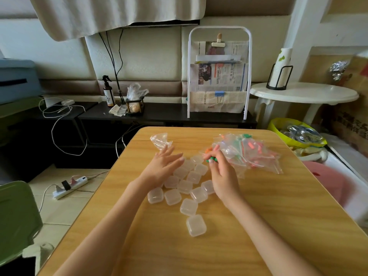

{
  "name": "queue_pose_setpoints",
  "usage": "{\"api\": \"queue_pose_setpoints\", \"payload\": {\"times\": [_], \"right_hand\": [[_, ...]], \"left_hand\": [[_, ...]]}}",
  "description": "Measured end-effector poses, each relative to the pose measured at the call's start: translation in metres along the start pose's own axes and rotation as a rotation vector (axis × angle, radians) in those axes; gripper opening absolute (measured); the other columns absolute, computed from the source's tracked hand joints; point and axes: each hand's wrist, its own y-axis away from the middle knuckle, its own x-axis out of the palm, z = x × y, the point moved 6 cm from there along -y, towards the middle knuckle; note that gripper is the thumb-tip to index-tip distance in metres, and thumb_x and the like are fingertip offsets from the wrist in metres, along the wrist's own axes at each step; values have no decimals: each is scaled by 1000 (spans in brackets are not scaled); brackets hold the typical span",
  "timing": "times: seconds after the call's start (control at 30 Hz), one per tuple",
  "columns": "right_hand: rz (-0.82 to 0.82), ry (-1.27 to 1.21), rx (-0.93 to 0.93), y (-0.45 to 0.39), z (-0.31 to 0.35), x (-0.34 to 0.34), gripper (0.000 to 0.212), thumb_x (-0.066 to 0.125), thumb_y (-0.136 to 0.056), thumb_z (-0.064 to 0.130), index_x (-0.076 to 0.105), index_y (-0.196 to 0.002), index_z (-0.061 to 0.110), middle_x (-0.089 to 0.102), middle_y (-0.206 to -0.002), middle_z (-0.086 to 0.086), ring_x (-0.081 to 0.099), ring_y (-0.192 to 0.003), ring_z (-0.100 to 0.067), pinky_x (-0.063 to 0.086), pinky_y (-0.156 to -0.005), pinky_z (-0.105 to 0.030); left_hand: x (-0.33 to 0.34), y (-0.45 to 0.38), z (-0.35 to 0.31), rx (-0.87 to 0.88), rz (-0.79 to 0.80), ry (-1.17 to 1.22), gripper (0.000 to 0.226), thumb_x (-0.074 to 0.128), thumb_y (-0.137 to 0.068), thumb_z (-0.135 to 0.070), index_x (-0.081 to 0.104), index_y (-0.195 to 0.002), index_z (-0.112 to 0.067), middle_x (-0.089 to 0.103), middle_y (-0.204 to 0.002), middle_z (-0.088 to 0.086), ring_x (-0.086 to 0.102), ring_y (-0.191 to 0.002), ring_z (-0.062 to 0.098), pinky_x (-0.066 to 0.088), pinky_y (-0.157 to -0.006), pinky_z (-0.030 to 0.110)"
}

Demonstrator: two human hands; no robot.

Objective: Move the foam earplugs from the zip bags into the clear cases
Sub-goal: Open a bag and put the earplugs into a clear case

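Backdrop: a white wire newspaper rack (218, 72) stands on the dark low shelf (169, 114) behind the yellow wooden table (278, 216), with a brown spray bottle (108, 92) off to its left and a round white side table (302, 94) carrying a stack of paper cups (281, 68) on the right.
Floor: a white power strip (69, 187) lies on the tiles left of the table, cables trailing.
In the way: the left hand (162, 165) hangs over the far end of the case cluster, covering a few of them; the right hand (223, 174) blocks part of the bag pile's near edge.
Clear square plastic cases (188, 207): a loose cluster mid-table between the two hands, all with lids down, and all looking empty; one sits apart, nearest the camera.
Pile of small clear zip bags (253, 154): heaped at the right rear of the table, orange, pink and green earplugs showing through the plastic.
Crumpled empty clear bag (160, 140): alone at the left rear, just beyond the left fingertips.
Left hand grip: fingers spread and straight, holding nothing.
Right hand grip: fingers curled round a small bunch of green and orange foam earplugs (211, 156), held just above the cases beside the bag pile.
Earplug look: small, stubby, bright, partly hidden by the fingers.
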Motion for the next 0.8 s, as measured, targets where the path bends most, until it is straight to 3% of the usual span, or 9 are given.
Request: {"api": "queue_pose_setpoints", "payload": {"times": [0.1,0.2,0.27,0.4,0.5,0.6,0.67,0.73,0.8], "right_hand": [[199,167,-46,-23,7,20,14,38,-102,18,52,-100,20,64,-113,4,63,-89,-19,50,-71,-31],[415,274,65,-33,-3,37,15,33,-103,25,47,-100,25,60,-87,0,50,-61,-14,40,-57,-32],[454,259,114,-29,-9,40,16,32,-103,27,47,-99,26,56,-76,-1,44,-56,-13,35,-53,-31],[377,136,150,-12,-7,30,17,35,-103,22,51,-96,25,60,-84,-1,44,-56,-11,34,-51,-26],[371,92,156,9,-3,23,18,37,-102,18,52,-95,25,59,-83,4,47,-58,-10,34,-49,-22],[361,106,124,24,9,19,17,38,-102,18,53,-97,25,62,-94,4,52,-64,-9,37,-51,-22],[268,81,117,26,18,7,15,40,-101,19,54,-98,23,64,-101,-4,60,-76,-23,48,-62,-37],[121,10,114,25,28,-14,15,41,-101,16,56,-98,17,64,-102,-3,58,-90,-31,50,-76,-44],[40,-94,120,29,32,-33,17,41,-100,9,56,-93,12,62,-96,0,60,-85,-27,51,-74,-35]], "left_hand": [[8,-1,-3,-16,54,-10,62,35,-88,-67,41,-140,-34,19,-157,0,2,-146,13,6,-117,44],[10,-2,-5,-73,52,-72,51,39,-93,-56,41,-141,-37,16,-158,3,-1,-147,17,6,-115,39],[13,0,-11,-52,78,-95,47,38,-97,-49,42,-141,-32,24,-155,3,8,-147,20,5,-115,33],[14,17,-26,99,3,-70,40,37,-101,-30,47,-138,-20,44,-145,3,32,-139,24,14,-115,29],[20,38,-33,57,41,-59,40,36,-101,-39,46,-138,-28,40,-144,-12,20,-140,6,4,-110,17],[21,52,-33,-11,44,41,51,34,-94,-57,43,-139,-34,32,-151,-9,9,-145,11,5,-115,31],[14,60,-36,-53,-4,151,58,30,-92,-61,33,-144,-35,20,-157,-2,1,-146,14,-3,-116,37],[2,70,-43,24,-124,-29,67,19,-88,-66,22,-147,-36,12,-157,-6,-10,-145,10,-15,-113,33],[-4,89,-70,207,-214,-287,68,11,-87,-65,22,-147,-34,9,-156,-12,-19,-143,9,-21,-113,32]]}}
